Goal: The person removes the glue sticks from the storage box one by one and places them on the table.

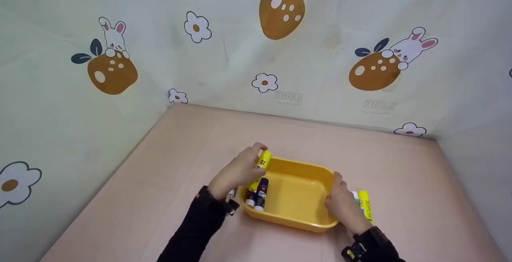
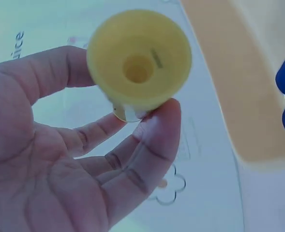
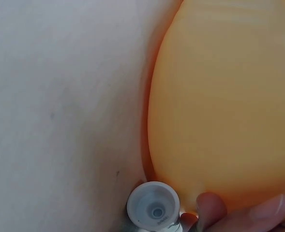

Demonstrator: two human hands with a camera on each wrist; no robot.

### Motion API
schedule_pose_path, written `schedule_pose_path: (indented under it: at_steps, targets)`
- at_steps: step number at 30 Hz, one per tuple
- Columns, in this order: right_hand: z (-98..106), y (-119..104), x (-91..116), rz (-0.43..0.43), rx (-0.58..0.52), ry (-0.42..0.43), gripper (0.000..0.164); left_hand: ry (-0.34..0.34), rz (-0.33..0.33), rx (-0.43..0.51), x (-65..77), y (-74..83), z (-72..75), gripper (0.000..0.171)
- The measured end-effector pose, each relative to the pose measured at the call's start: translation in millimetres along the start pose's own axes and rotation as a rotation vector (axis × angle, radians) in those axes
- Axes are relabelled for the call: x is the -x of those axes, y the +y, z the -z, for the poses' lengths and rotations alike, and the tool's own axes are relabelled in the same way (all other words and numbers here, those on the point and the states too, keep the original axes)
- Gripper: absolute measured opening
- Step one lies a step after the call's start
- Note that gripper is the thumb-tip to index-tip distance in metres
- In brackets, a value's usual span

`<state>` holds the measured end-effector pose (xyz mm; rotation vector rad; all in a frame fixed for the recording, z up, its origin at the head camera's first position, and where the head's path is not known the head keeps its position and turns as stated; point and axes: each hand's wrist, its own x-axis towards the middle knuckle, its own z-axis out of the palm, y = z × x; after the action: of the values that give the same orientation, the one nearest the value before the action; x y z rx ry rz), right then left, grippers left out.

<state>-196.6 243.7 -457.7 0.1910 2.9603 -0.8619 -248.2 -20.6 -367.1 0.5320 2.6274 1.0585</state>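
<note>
My left hand [image 1: 236, 170] pinches a yellow glue stick [image 1: 264, 159] over the left end of a yellow plastic tub [image 1: 292, 224]. The round hollow end of this stick [image 2: 140, 58] faces the left wrist view, between thumb and fingers. Inside the tub's left end lie two dark purple glue sticks [image 1: 261, 194] with white ends, one partly hidden. My right hand [image 1: 342, 200] grips the tub's right rim, thumb on the inner side. Close by its fingers, the right wrist view shows a white-ended stick [image 3: 153, 205].
Just right of my right hand, outside the tub, are a yellow glue stick [image 1: 365, 206] and a white-topped one [image 1: 354, 195], both partly hidden. A pinkish tabletop [image 1: 192, 142] runs back to printed cloth walls [image 1: 224, 54] on three sides.
</note>
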Motion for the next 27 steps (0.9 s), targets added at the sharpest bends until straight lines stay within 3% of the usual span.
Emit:
schedule_pose_path:
  at_steps: [4,10,18,27]
  targets:
    - [1,-1,0,-0.007,0.001,-0.005,0.072,0.071,0.025,0.009,7.6,-18.4,11.2,0.054]
    - [2,-1,0,-0.034,-0.017,-0.021,0.072,0.126,0.144,0.0,8.9,-50.2,16.1,0.055]
    - [3,0,-1,-0.04,-0.017,-0.026,0.073,0.093,0.285,0.005,-2.7,-86.0,6.6,0.053]
    - [0,-1,0,-0.003,0.017,-0.004,0.07,0.098,0.358,0.008,-13.8,-103.8,0.4,0.052]
